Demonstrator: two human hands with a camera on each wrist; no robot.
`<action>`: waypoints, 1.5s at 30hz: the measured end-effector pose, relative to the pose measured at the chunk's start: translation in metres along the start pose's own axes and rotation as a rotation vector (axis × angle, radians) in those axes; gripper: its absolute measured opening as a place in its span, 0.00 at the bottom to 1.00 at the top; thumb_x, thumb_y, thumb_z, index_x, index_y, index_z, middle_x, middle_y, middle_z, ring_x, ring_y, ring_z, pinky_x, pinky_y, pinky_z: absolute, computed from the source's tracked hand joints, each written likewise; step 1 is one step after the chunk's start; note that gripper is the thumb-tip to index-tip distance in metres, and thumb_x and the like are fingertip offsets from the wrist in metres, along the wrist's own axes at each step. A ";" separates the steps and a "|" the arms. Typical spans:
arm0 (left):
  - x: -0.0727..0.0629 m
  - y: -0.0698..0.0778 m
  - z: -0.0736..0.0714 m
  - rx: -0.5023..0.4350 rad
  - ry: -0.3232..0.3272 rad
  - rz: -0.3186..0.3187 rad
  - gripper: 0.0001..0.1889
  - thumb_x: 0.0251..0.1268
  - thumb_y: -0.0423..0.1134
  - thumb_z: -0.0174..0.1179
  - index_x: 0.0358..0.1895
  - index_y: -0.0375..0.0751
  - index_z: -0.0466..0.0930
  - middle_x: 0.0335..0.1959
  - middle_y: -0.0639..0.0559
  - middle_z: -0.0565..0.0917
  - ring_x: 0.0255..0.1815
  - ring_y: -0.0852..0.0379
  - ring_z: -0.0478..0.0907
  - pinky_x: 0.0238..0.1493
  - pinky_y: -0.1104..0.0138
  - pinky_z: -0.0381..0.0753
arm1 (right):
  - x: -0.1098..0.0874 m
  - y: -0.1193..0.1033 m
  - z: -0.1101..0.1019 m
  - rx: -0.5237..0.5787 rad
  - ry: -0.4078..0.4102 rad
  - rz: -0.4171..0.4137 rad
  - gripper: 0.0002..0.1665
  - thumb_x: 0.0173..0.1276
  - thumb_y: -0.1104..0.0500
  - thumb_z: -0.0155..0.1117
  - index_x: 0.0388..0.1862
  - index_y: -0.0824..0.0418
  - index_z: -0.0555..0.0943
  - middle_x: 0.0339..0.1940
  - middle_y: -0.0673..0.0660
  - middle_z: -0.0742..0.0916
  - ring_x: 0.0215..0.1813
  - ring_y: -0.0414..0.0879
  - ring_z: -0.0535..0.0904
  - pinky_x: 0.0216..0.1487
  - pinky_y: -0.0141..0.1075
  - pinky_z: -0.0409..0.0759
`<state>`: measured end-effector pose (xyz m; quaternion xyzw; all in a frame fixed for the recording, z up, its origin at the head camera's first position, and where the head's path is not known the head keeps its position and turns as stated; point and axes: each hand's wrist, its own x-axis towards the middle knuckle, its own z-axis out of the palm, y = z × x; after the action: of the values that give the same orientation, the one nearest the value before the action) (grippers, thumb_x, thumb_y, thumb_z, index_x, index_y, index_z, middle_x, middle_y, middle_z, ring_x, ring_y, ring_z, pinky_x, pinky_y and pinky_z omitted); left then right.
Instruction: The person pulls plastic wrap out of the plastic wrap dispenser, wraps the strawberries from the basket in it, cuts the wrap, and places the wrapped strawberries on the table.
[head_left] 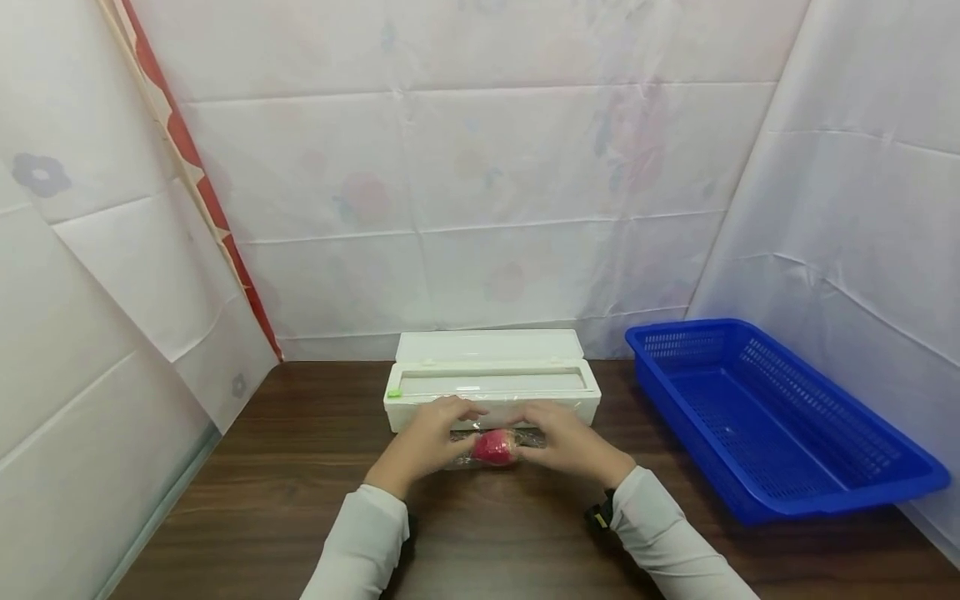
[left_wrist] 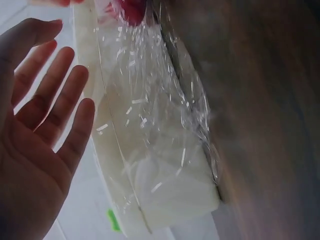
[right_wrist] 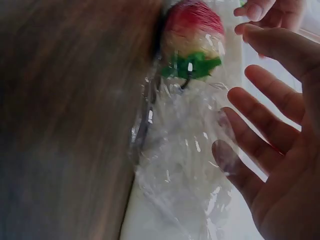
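A red and pale yellow fruit (head_left: 495, 447) with a green leaf and a dark stem sits wrapped in clear cling film (left_wrist: 145, 120), right in front of the white film dispenser (head_left: 491, 382). The film spreads out crumpled on both sides of the fruit. To its left, my left hand (head_left: 426, 437) hovers with loosely bent fingers and holds nothing. My right hand (head_left: 566, 442) mirrors it on the other side, its fingers (right_wrist: 260, 115) spread beside the film. Whether a fingertip touches the film cannot be told.
The dispenser's lid (head_left: 489, 344) stands open at the back, and a green slider (head_left: 394, 393) is on its left end. On the right lies a blue plastic basket (head_left: 738, 500) with perforated sides. White patterned sheets (head_left: 480, 167) enclose the brown wooden table (head_left: 247, 500).
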<state>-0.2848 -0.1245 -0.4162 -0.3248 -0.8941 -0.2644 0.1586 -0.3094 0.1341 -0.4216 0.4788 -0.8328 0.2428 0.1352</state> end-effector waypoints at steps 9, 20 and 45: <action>0.001 0.008 0.015 -0.014 -0.117 -0.015 0.21 0.61 0.38 0.72 0.57 0.44 0.81 0.54 0.51 0.83 0.59 0.53 0.78 0.61 0.56 0.76 | -0.002 -0.005 0.013 -0.024 -0.024 0.012 0.26 0.61 0.53 0.78 0.55 0.60 0.82 0.55 0.53 0.85 0.60 0.48 0.78 0.63 0.44 0.74; -0.002 0.005 0.018 -0.056 -0.175 -0.052 0.17 0.59 0.34 0.71 0.52 0.41 0.83 0.46 0.52 0.84 0.48 0.56 0.80 0.51 0.60 0.81 | -0.002 -0.010 0.019 0.026 -0.094 0.089 0.22 0.65 0.55 0.74 0.55 0.60 0.81 0.52 0.51 0.84 0.56 0.44 0.78 0.57 0.38 0.78; -0.003 0.010 0.005 -0.218 -0.385 -0.149 0.16 0.61 0.40 0.72 0.51 0.43 0.84 0.43 0.57 0.86 0.45 0.59 0.82 0.49 0.61 0.81 | -0.004 -0.008 0.003 0.227 -0.270 0.161 0.16 0.77 0.49 0.60 0.55 0.55 0.84 0.50 0.44 0.85 0.54 0.38 0.79 0.56 0.37 0.77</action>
<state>-0.2766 -0.1168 -0.4181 -0.3177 -0.8956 -0.3034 -0.0709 -0.3009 0.1320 -0.4242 0.4508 -0.8463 0.2788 -0.0523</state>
